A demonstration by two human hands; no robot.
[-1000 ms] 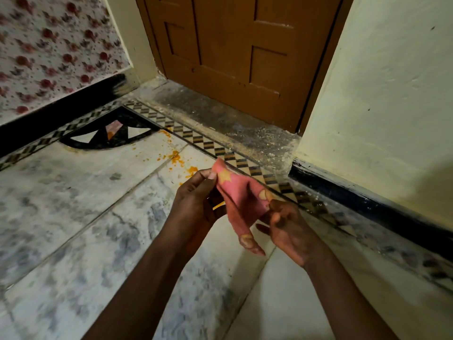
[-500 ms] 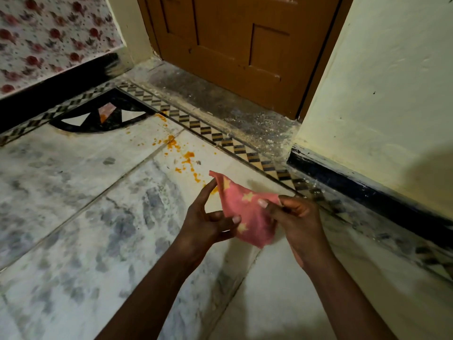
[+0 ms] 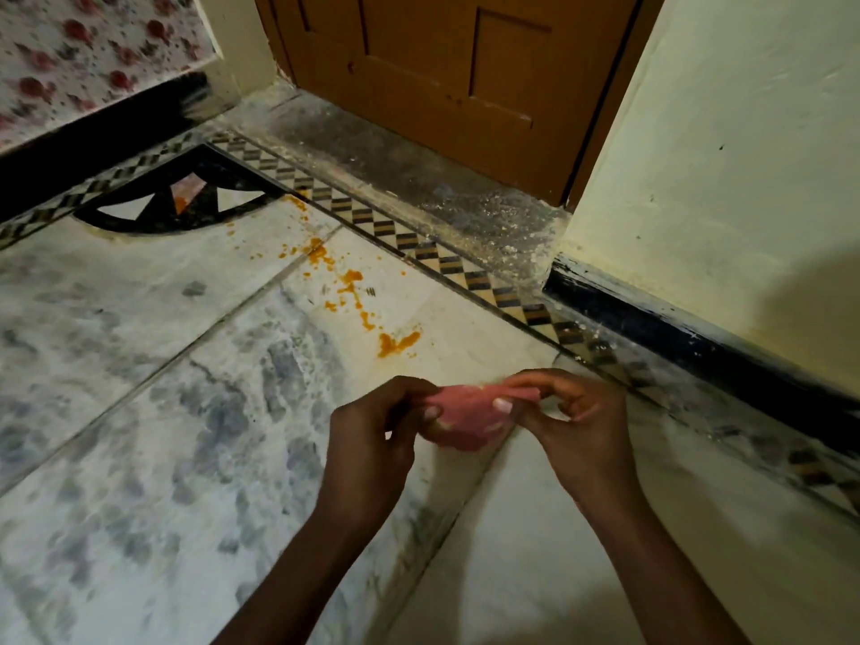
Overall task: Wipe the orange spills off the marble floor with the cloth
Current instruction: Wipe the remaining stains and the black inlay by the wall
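A small pink cloth (image 3: pixel 465 421) with pale star marks is bunched between both hands above the marble floor (image 3: pixel 139 412). My left hand (image 3: pixel 372 439) pinches its left edge with curled fingers. My right hand (image 3: pixel 567 416) pinches its upper right edge between thumb and fingers. A trail of orange spills (image 3: pixel 353 290) runs across the floor just beyond the hands, from a bigger blot (image 3: pixel 398 343) near the cloth up toward the black corner inlay (image 3: pixel 186 202). The cloth hangs clear of the spills.
A brown wooden door (image 3: pixel 442 62) stands ahead behind a dusty grey threshold (image 3: pixel 419 179). A checkered border strip (image 3: pixel 419 246) runs diagonally past the spills. A cream wall with black skirting (image 3: pixel 698 332) closes the right side; floral wallpaper (image 3: pixel 93 48) is at the left.
The hands have folded the cloth from a spread flap into a small bunch and lowered it toward me. The view has tilted down, so more of the orange trail shows.
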